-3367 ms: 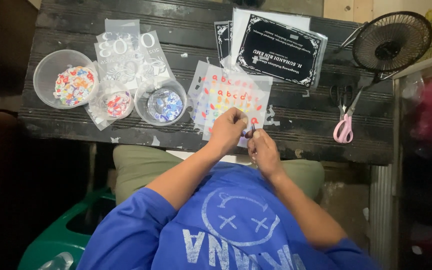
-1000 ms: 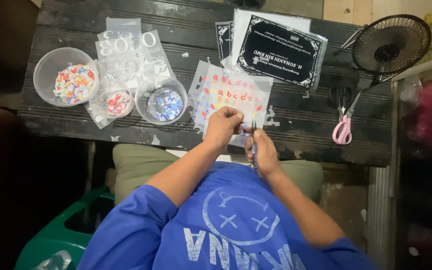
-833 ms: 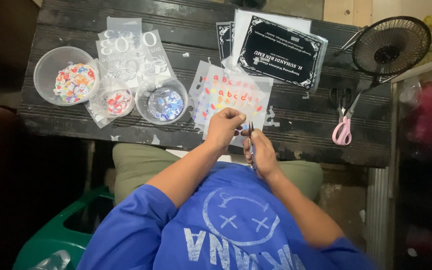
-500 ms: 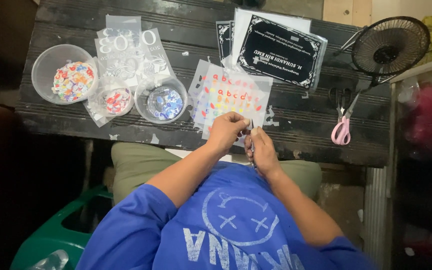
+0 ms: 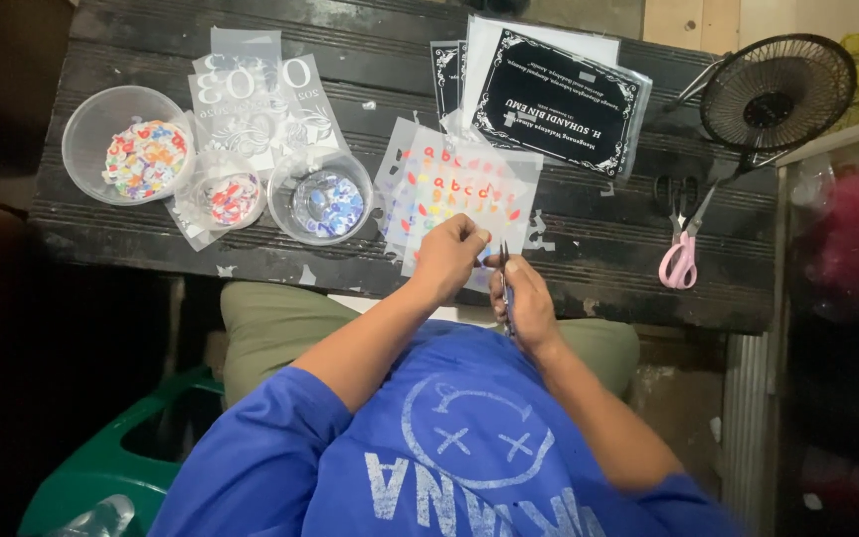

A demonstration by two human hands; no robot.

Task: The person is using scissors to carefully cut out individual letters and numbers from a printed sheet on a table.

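A dark wooden table (image 5: pixel 101 229) carries three clear bowls, letter sheets (image 5: pixel 454 189), black cards, pink scissors (image 5: pixel 680 261), a fan.

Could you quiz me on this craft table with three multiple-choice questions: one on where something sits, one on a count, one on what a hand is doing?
1. Where do the pink-handled scissors lie?
A. beside the fan
B. inside a bowl
C. on the person's lap

2. How many clear bowls stand on the table?
A. one
B. three
C. five

3. What does the right hand hold?
A. a cup
B. nothing
C. a thin tool

Answers:
1 A, they rest just below the fan.
2 B, three bowls sit in a row at the table's left.
3 C, its grip closes on a slim tool near the letter sheet.
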